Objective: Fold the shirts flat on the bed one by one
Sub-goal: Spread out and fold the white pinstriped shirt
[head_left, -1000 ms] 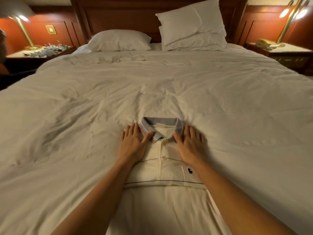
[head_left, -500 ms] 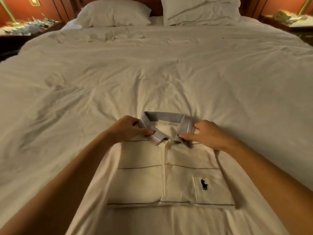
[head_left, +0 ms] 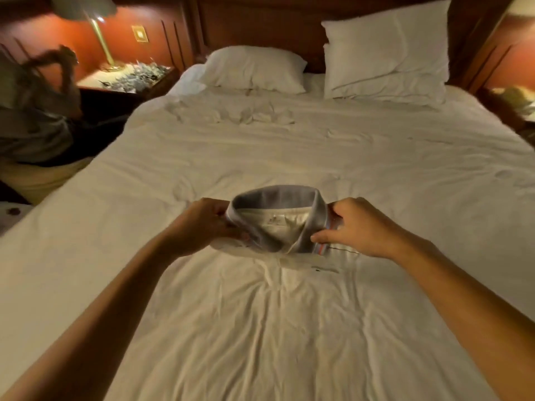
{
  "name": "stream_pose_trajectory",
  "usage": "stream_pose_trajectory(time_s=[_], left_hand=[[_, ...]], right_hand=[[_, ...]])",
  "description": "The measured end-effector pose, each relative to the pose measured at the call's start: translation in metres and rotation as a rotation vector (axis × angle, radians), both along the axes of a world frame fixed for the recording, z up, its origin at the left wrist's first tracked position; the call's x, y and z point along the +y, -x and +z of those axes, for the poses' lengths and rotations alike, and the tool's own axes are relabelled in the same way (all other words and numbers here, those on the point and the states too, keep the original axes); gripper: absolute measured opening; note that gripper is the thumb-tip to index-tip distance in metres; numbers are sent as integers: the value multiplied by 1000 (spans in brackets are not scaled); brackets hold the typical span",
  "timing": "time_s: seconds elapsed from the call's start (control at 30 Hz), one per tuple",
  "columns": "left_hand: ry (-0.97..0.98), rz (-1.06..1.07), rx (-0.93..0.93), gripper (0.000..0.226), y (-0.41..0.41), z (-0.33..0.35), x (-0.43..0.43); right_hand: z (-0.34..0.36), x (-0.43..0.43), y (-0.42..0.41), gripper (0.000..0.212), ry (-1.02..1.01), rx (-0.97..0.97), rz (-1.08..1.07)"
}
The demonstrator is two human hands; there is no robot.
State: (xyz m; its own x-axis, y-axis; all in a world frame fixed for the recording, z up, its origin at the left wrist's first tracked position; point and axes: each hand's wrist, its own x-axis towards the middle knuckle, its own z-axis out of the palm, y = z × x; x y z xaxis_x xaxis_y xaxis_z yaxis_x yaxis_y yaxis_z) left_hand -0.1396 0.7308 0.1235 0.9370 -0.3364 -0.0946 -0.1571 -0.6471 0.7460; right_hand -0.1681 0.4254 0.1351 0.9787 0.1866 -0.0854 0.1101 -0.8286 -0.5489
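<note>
A big bed [head_left: 289, 157] with a white, wrinkly cover fills most of the view. Behind it, at 12 o'clock, is a dark wood headboard [head_left: 254, 21]. A tall pillow [head_left: 388, 47] leans on the headboard at 1 o'clock. A flat pillow [head_left: 254, 69] lies just beside it at 12 o'clock.

At 10 o'clock, next to the bed, there is another person [head_left: 31, 117], too blurry to see well. Near them at 11 o'clock a night table [head_left: 127, 79] holds a gold lamp [head_left: 101, 33].

The folded cream shirt [head_left: 283, 224] is in the middle of the view, over the bed cover. Its gray collar stands up and open toward us. I cannot tell if the shirt touches the bed.

The left hand [head_left: 202, 224] is at the shirt's 9 o'clock side, with fingers curled around the collar edge. The right hand [head_left: 356, 227] is at the 3 o'clock side, and its thumb and fingers pinch the other collar edge.
</note>
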Motion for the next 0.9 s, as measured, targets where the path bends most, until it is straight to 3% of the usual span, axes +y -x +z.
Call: stream_pose_trajectory(time_s=[0.13, 0.4, 0.73, 0.9], left_hand=[[56, 88, -195, 18, 6, 90, 53], [52, 11, -263, 19, 25, 214, 119], [168, -80, -250, 23, 57, 247, 122], [189, -85, -249, 22, 65, 251, 132]], right_hand=[[97, 56, -7, 21, 4, -107, 44], [207, 118, 43, 25, -11, -142, -52], [243, 120, 104, 44, -55, -245, -152], [252, 127, 113, 43, -51, -280, -111]])
